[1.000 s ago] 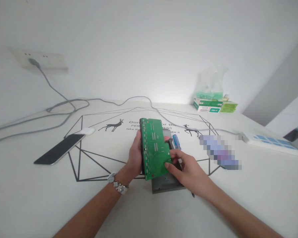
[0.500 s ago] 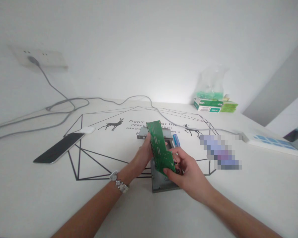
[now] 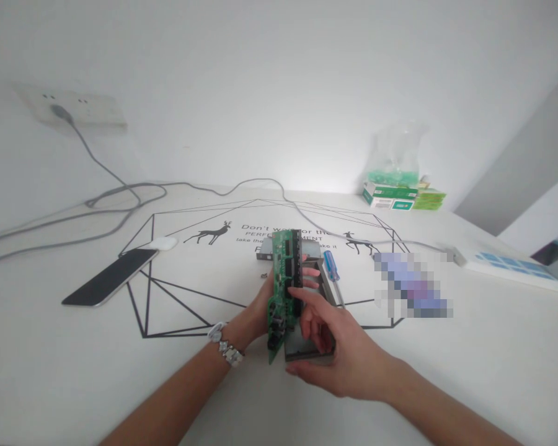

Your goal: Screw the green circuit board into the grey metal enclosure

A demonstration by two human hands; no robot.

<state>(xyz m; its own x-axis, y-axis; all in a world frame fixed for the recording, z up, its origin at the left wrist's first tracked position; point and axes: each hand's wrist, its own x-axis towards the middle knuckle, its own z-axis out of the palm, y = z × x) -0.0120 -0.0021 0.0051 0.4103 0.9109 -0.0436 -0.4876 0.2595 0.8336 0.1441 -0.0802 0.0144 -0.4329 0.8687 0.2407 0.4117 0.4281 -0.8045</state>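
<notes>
My left hand [image 3: 260,306] grips a green circuit board [image 3: 283,282] from behind, holding it nearly on edge above the table. Small components on the board's face are turned toward me. My right hand [image 3: 328,347] reaches in from the right; its forefinger touches the board's right edge and its other fingers curl loosely near a grey metal case [image 3: 307,347] lying on the table under the board. A second grey case part [image 3: 265,249] lies just behind the board. A blue-handled screwdriver [image 3: 333,267] rests to the right of the case.
A black phone [image 3: 109,277] and a white mouse [image 3: 163,243] lie at the left. Grey cables [image 3: 106,210] run from a wall socket [image 3: 77,110]. Green boxes under a plastic bag [image 3: 395,189] stand at the back right, and a power strip [image 3: 506,266] at the far right.
The board has turned from lying face-flat toward me to standing almost edge-on. My right hand slid from the board's lower right corner down to beside the grey case.
</notes>
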